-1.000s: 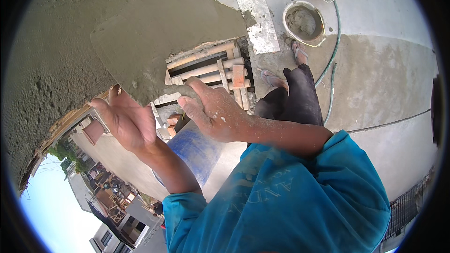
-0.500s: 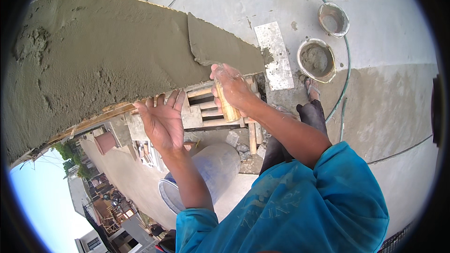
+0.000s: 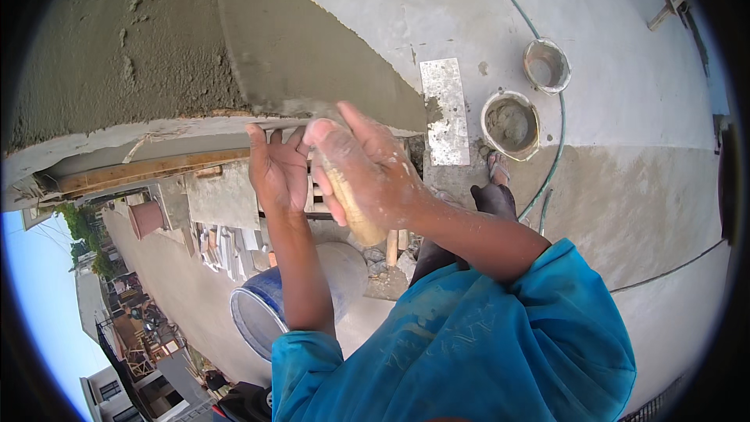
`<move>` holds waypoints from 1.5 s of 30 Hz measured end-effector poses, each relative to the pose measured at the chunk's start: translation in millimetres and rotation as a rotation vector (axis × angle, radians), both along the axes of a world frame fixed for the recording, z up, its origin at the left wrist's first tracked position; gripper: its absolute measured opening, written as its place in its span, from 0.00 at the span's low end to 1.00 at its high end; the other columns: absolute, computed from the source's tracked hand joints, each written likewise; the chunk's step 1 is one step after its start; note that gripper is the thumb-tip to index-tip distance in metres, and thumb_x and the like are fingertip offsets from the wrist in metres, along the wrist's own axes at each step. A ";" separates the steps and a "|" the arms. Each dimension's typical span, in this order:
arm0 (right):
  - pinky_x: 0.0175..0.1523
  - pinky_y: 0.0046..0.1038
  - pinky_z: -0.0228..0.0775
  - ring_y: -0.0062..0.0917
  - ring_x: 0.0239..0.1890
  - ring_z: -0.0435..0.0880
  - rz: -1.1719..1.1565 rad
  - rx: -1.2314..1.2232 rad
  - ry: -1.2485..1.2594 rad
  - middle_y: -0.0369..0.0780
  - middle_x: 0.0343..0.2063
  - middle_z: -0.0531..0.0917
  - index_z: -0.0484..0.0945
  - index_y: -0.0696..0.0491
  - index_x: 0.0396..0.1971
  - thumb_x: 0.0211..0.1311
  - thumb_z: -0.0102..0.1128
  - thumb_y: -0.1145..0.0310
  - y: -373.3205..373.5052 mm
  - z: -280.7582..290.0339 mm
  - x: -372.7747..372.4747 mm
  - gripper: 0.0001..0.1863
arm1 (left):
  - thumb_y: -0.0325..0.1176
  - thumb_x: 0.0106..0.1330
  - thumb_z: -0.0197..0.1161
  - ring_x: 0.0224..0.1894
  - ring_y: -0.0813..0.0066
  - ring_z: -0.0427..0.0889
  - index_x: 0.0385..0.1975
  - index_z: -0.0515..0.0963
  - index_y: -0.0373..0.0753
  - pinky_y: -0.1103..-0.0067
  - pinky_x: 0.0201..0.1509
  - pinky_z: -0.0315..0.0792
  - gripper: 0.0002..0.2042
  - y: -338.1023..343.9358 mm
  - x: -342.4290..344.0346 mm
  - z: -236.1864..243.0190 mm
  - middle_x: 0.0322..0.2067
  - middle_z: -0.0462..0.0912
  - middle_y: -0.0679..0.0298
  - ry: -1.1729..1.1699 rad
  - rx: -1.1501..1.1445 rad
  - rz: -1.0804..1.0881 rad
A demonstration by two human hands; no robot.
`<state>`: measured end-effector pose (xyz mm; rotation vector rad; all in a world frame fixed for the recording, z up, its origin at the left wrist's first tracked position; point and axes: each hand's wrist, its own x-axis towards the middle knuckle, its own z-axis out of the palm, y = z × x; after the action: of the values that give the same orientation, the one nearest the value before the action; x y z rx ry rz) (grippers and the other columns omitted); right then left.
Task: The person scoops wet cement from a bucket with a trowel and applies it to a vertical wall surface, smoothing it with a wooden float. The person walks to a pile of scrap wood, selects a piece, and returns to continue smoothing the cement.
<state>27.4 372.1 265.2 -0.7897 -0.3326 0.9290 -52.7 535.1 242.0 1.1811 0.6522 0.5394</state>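
Note:
My right hand [image 3: 363, 164] grips the pale wooden handle [image 3: 361, 223] of a tool, likely a trowel; its blurred blade [image 3: 289, 105] lies on the wet grey cement layer [image 3: 312, 55] near its lower edge. The cement has a smoother band beside a rough, lumpy stretch. My left hand [image 3: 277, 160], palm up with fingers apart, is just left of my right hand, its fingertips at the pale edge [image 3: 180, 129] under the cement, where contact is hard to tell. A long wooden strip [image 3: 141, 173] runs below that edge.
A speckled board [image 3: 443, 113] and two buckets, one with mortar [image 3: 509, 123], one farther back [image 3: 546, 66], lie on the concrete floor [image 3: 625, 94] beside a green hose [image 3: 556, 160]. A blue drum [image 3: 262, 289] lies below my arms; rubble [image 3: 375, 270] and a terracotta pot [image 3: 147, 216] are nearby.
My right hand and tool have moved left and down from half a second ago, beside my left hand. The view has shifted, showing more of the pale edge and wood beneath the cement.

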 end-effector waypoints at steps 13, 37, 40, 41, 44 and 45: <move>0.16 0.29 0.69 0.22 0.13 0.72 0.054 -0.166 0.306 0.37 0.19 0.71 0.64 0.51 0.39 0.75 0.41 0.47 11.0 0.7 -22.7 0.20 | 0.50 0.74 0.54 0.70 0.41 0.54 0.68 0.42 0.25 0.57 0.71 0.59 0.40 -1.9 6.9 -5.1 0.68 0.44 0.38 -0.084 -0.139 0.080; 0.41 0.41 0.73 0.47 0.34 0.82 -0.424 -0.858 -1.016 0.51 0.31 0.81 0.72 0.61 0.46 0.59 0.67 0.62 -157.5 -181.1 -3.4 0.22 | 0.38 0.76 0.53 0.63 0.54 0.73 0.67 0.57 0.25 0.63 0.69 0.67 0.28 -13.9 -83.5 -112.8 0.63 0.68 0.45 -0.028 -0.079 0.134; 0.44 0.46 0.73 0.50 0.40 0.83 -0.233 -1.184 -0.878 0.52 0.34 0.82 0.72 0.57 0.48 0.61 0.64 0.61 -216.6 -344.2 41.5 0.21 | 0.38 0.77 0.50 0.58 0.57 0.78 0.65 0.62 0.26 0.65 0.65 0.71 0.24 -65.6 -130.2 -205.1 0.59 0.74 0.46 0.367 -0.173 0.293; 0.45 0.47 0.73 0.49 0.42 0.83 -0.034 -1.392 -0.913 0.52 0.35 0.83 0.72 0.55 0.50 0.63 0.62 0.59 -236.3 -414.4 61.6 0.21 | 0.39 0.77 0.50 0.57 0.59 0.79 0.62 0.66 0.28 0.68 0.62 0.73 0.22 -86.5 -142.1 -251.9 0.57 0.75 0.49 0.499 -0.208 0.253; 0.47 0.47 0.76 0.46 0.44 0.85 0.596 -1.765 -0.887 0.50 0.38 0.84 0.73 0.48 0.53 0.68 0.54 0.53 -285.8 -558.1 110.5 0.20 | 0.39 0.74 0.56 0.53 0.63 0.81 0.59 0.70 0.30 0.72 0.59 0.74 0.21 -158.0 -149.8 -389.7 0.54 0.78 0.54 0.798 -0.401 -0.010; 0.45 0.46 0.77 0.45 0.44 0.85 0.643 -1.801 -0.933 0.50 0.39 0.85 0.74 0.48 0.53 0.69 0.53 0.52 -288.6 -589.3 131.5 0.20 | 0.38 0.73 0.58 0.53 0.64 0.81 0.60 0.69 0.30 0.73 0.59 0.74 0.21 -181.5 -140.3 -435.2 0.54 0.78 0.54 0.845 -0.467 -0.074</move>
<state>158.9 83.5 -324.1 -2.9375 -0.5248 1.2953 -193.0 353.5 -193.3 0.9487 1.3605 -0.2128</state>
